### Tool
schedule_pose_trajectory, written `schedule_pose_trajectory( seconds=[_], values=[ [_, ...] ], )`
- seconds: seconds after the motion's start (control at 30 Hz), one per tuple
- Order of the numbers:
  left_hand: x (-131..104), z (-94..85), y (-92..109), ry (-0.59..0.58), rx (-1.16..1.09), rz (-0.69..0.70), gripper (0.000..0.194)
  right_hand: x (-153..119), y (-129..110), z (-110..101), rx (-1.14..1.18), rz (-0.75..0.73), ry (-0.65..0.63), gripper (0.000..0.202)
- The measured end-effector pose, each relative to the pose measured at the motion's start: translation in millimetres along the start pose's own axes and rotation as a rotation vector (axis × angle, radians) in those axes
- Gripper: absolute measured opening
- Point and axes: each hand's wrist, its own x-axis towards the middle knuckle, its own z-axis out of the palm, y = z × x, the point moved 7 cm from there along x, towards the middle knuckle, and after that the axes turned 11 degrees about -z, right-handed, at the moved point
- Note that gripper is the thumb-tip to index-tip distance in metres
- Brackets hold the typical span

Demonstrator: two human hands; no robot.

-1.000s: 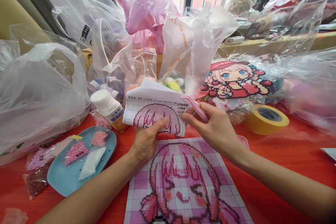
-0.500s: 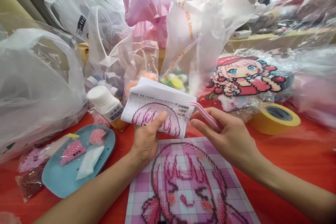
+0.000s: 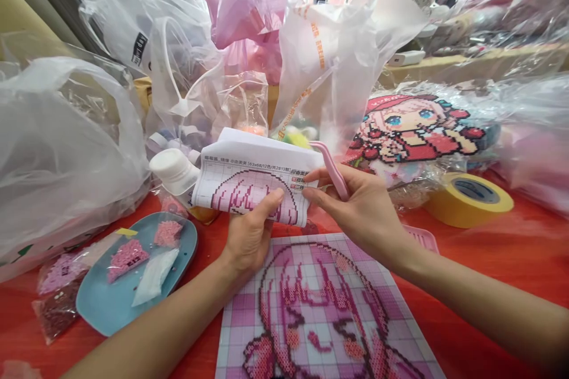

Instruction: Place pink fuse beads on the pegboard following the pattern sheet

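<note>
A folded paper pattern sheet (image 3: 222,151), printed with a gridded pink-haired head, is gripped in my left hand (image 3: 249,243), its thumb pressed on the front. My right hand (image 3: 364,210) holds pink tweezers (image 3: 333,169), tips up and to the left. That hand's thumb and forefinger are at the sheet's right edge; whether they pinch it I cannot tell. Below both hands lies a checked bead board (image 3: 240,320), where pink, dark and coral beads form a face. Its lower edge runs out of view.
At left, a blue plate (image 3: 93,305) holds small bags of pink beads. A white bottle (image 3: 173,172) stands behind it. Plastic bags (image 3: 329,71) crowd the back. A finished bead figure (image 3: 418,130), yellow tape roll (image 3: 471,198) and pink tray (image 3: 424,238) are at right.
My right hand and the tweezers have moved left to the paper's edge, and the tweezers stand more upright. The paper has shifted slightly left. The pink tray has come into view behind my right wrist.
</note>
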Motion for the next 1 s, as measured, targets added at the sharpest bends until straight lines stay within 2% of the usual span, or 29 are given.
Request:
schedule_pose_trajectory(
  seconds=[0.1,0.2,0.3,0.4,0.57,0.87,1.0],
  values=[
    [0.9,-5.7,2.0,0.076,-0.01,0.017,0.043,-11.9,-5.8,-9.6,-0.14,-0.073,-0.011,0.022],
    [1.4,-12.7,4.2,0.15,-0.014,0.053,0.045,-37.4,-12.5,-30.1,-0.305,-0.182,0.008,0.024],
    [3.1,-14.3,5.1,0.15,0.001,0.079,0.051,-65.9,-12.6,-45.9,-0.352,-0.278,-0.028,0.019],
    [3.7,-15.0,4.8,0.15,0.015,0.092,0.053,-82.5,-4.8,-58.0,-0.396,-0.27,-0.019,0.019],
    [0.6,-15.6,4.6,0.158,0.045,0.105,0.045,-81.5,0.1,-63.7,-0.456,-0.264,0.025,0.019],
    [2.4,-16.9,6.4,0.173,0.066,0.13,0.059,-78.5,-8.1,-64.6,-0.537,-0.393,0.046,0.023],
    [1.3,-17.3,6.5,0.189,0.047,0.129,0.059,-82.8,-5.2,-61.9,-0.533,-0.409,0.001,0.024]
  ],
)
